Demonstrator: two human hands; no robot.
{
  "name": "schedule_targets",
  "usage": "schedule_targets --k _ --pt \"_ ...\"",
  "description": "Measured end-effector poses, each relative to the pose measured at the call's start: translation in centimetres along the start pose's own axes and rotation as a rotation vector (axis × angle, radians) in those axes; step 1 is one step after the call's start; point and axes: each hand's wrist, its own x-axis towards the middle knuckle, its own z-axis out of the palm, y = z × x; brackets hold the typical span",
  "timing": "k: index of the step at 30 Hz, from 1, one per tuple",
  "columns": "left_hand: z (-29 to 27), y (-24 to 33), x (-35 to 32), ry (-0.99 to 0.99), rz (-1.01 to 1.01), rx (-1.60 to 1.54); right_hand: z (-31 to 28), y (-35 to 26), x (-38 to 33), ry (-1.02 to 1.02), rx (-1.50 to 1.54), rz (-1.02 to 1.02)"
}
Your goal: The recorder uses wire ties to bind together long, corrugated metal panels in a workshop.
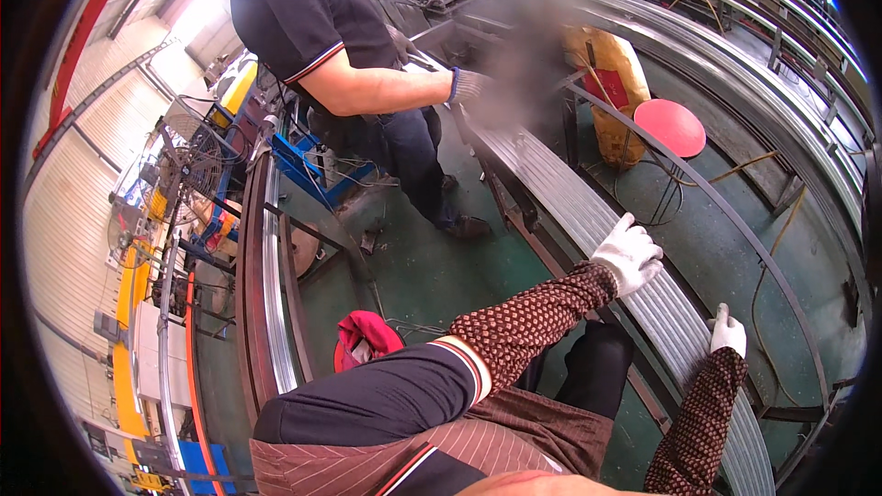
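A long row of grey metal tubes (560,179) lies side by side on a dark metal frame, running from the upper middle to the lower right. My left hand (629,255), in a white glove, lies across the tubes with its thumb and fingers apart. Beside the right edge of the row is my right hand (728,331), also gloved in white. One of its fingers points up, apart from the others; the rest are partly hidden. Patterned brown sleeves cover both my forearms. At the far end, a co-worker's gloved hand (467,85) is near the tubes.
The co-worker (367,83) stands left of the row. Right of it are a red round stool (670,128), a yellow sack (617,101) and a curved metal bar (735,216). A red bag (369,338) lies left of me. A dark blur hides part of the far end.
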Motion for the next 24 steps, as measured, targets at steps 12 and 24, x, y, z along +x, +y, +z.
schedule_targets --k 12,24 --pt "0.36 -0.2 0.12 0.004 0.004 0.013 0.1 0.23 0.46 -0.017 -0.029 -0.011" --pt "0.4 -0.17 0.03 0.021 0.003 -0.003 0.09 0.19 0.2 0.005 -0.017 -0.022"
